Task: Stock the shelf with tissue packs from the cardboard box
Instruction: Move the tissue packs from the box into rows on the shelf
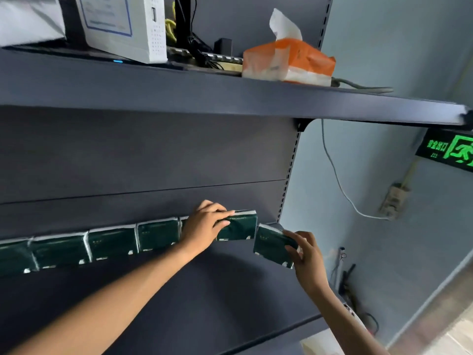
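Tissue packs (110,242), dark green with white edges, are standing in a row along the back of the lower shelf (204,303), against the dark back panel (140,155). Left hand (204,224) is resting on the rightmost pack in the row (239,225), fingers curled over its top edge and thumb against its front. Right hand (304,254) is holding one more tilted pack (272,245) just beside the row's right end, thumb and fingers pinching its right side. Upper shelf (230,96) is carrying an orange tissue pack (289,60) with a sheet sticking up, a white box (122,24) and black cables (197,49). Green exit sign (450,152) is hanging on the pale blue wall (384,60) at right, above a white cord (335,175).
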A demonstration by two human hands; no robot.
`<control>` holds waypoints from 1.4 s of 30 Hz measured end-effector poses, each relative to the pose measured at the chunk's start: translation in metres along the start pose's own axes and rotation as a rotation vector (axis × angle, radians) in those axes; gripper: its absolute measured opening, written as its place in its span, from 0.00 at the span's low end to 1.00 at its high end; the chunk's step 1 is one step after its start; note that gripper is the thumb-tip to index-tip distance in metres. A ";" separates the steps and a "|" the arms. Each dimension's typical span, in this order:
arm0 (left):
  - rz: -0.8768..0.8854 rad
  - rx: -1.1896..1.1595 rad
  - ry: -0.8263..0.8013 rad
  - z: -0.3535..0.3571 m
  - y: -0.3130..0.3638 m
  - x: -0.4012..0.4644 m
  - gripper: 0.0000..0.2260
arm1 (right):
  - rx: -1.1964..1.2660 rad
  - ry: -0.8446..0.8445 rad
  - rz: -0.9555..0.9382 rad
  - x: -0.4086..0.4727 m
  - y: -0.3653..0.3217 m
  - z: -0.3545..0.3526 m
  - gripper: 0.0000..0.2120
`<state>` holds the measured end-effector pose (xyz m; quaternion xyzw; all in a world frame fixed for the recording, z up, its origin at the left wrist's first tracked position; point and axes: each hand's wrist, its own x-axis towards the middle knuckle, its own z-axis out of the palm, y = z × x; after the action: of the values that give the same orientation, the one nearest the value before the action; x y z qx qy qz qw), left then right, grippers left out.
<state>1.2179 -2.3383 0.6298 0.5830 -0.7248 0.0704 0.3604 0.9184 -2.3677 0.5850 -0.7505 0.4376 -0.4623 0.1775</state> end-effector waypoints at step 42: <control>0.012 0.436 -0.062 0.084 -0.043 0.025 0.24 | -0.105 -0.179 0.001 0.135 0.094 0.076 0.22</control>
<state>1.2179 -2.4150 0.5699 0.6445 -0.7067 0.2095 0.2029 0.9621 -2.5406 0.5560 -0.7968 0.4441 -0.3696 0.1767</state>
